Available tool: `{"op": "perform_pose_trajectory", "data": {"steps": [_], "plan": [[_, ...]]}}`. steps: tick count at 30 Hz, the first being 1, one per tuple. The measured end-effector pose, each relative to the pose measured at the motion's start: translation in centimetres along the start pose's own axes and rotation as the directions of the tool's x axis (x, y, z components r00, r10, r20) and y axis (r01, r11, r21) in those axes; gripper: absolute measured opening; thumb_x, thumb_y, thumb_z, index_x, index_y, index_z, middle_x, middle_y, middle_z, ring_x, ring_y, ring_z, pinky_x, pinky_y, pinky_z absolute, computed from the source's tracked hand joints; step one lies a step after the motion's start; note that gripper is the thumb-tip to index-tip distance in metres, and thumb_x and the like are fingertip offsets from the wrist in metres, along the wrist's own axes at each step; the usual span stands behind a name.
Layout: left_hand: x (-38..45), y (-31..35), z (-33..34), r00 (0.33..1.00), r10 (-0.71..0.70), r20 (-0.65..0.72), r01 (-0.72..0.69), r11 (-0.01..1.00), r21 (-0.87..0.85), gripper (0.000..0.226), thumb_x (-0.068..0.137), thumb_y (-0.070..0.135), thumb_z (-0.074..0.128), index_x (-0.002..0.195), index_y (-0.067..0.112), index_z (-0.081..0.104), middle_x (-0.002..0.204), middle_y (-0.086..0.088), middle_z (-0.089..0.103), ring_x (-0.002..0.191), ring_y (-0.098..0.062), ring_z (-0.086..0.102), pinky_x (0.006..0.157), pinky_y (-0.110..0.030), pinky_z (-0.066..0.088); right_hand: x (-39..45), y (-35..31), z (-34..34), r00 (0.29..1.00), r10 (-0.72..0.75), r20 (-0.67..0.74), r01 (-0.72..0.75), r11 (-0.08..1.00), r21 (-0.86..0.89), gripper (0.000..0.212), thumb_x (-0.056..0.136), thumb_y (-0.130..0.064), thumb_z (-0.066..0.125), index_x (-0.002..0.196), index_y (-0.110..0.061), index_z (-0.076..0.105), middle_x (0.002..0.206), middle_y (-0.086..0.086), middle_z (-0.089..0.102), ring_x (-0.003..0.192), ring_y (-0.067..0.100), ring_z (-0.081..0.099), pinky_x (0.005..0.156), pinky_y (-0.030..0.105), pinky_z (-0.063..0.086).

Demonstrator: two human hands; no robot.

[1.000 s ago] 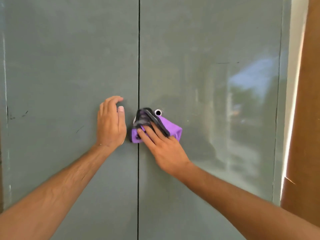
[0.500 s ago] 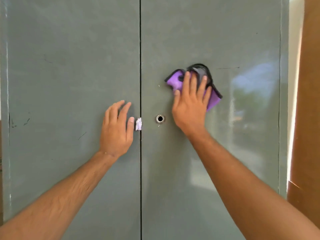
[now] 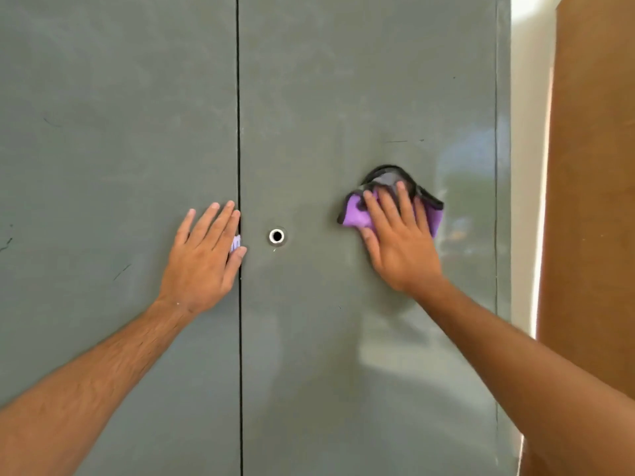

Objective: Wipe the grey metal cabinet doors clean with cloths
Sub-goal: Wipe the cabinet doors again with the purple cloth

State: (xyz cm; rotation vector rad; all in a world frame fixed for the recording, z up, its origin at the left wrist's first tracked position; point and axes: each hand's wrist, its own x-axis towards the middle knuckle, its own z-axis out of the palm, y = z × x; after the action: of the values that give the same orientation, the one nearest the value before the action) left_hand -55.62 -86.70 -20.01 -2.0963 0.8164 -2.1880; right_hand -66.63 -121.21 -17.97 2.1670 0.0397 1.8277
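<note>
Our right hand [image 3: 400, 242] presses the purple cloth [image 3: 357, 214] flat-fingered; left hand [image 3: 202, 259] open; it may slip out sideways.

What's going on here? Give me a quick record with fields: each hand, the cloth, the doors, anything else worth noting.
left hand: flat on the left door, fingers straight, beside the centre seam
right hand: presses the purple cloth against the right door
purple cloth: bunched, dark-edged, mostly under the fingers
keyhole: round metal ring on the right door, between the hands
doors: both closed
white scrap: at the seam, by the left fingers
</note>
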Motion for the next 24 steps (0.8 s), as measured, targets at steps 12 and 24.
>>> {"op": "perform_pose_trajectory", "data": {"steps": [12,24], "plan": [[0.1,0.4,-0.5,0.996,-0.043,0.081,0.043,0.999,0.001,0.058,0.109,0.038,0.037,0.152,0.001,0.045,0.164,-0.011,0.039,0.141,-0.034,0.048,0.116,-0.048,0.034,-2.4,-2.5,0.0,0.949,-0.295,0.108,0.3,0.954,-0.028,0.059,0.111,-0.045,0.034,0.164,-0.02,0.028,0.165,0.009,0.036,0.157,0.042,0.015,0.123,0.061,0.021],[0.2,0.5,-1.4,0.987,-0.05,0.154,0.044,0.998,0.046,0.057,0.109,0.039,0.037,0.152,0.003,0.047,0.165,-0.007,0.038,0.129,-0.034,0.054,0.096,-0.045,0.041,3.9,0.9,-1.1,0.844,0.535,0.035,-0.534,0.845,-0.026,0.065,0.109,-0.045,0.026,0.165,-0.014,0.015,0.169,0.017,0.024,0.157,0.046,0.009,0.124,0.065,0.009]]}}
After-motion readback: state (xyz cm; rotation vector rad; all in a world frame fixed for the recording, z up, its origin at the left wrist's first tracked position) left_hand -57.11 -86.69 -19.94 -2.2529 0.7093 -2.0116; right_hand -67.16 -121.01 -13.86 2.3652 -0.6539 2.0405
